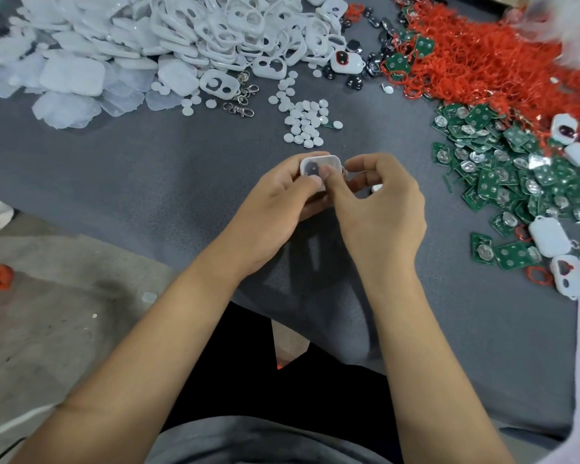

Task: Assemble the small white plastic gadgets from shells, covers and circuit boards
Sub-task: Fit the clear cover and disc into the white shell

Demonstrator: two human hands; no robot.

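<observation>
My left hand grips a small white plastic shell with a dark cut-out, held above the grey cloth at the centre. My right hand is beside it, its thumb pressing on the shell's face and its fingers curled; a small white piece shows under those fingers. Small white round discs lie scattered just beyond my hands. Green circuit boards are heaped at the right. White shells and covers are piled at the back left.
A tangle of red cords fills the back right, with black round parts beside it. Metal clasps lie near the shell pile. Several assembled white gadgets sit at the right edge. Bare concrete floor shows at the left.
</observation>
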